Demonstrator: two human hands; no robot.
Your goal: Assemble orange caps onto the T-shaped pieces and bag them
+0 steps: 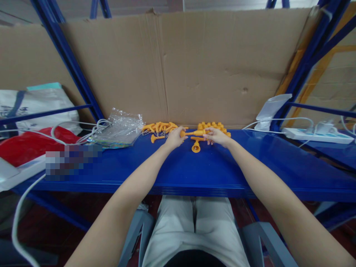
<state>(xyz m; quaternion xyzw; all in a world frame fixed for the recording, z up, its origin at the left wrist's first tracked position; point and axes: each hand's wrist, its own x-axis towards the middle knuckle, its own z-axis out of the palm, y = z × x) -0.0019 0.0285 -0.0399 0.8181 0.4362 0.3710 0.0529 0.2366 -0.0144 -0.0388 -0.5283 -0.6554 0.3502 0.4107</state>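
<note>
From where I stand, an orange plastic screw (190, 133) lies between the two hands, just above the bench (178, 170), its long axis running side to side, roughly parallel to the bench's front edge. The left hand (174, 138) has its fingers curled closed around the head end. The right hand (218, 136), fingers pinched nearly together, has the far end of a thicker orange sleeve (199, 132) in line with the thread; how deep the thread sits inside, I can't tell. Neither hand is nearer: each has an end. An orange cup-mouthed part (196, 148) sits below the sleeve, closer to the right hand, its round opening facing the person.
</note>
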